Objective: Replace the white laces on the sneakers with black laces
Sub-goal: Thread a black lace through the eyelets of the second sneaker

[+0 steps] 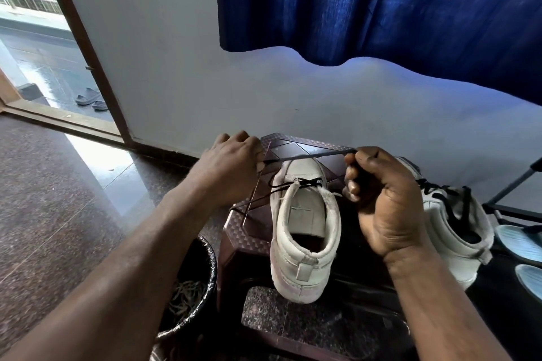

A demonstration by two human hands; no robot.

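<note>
A white sneaker stands on a dark brown plastic stool, heel toward me. A black lace is threaded through its front eyelets and stretched taut above the toe. My left hand pinches one end of the lace at the left. My right hand grips the other end at the right, fingers curled round it. A loose part of the lace trails down the stool's left side. A second white sneaker with black laces sits to the right, partly hidden behind my right hand.
A black bin with pale strands inside stands below left of the stool. Light blue slippers lie at the right beside a black rack. A blue curtain hangs above the wall. An open doorway is at the left.
</note>
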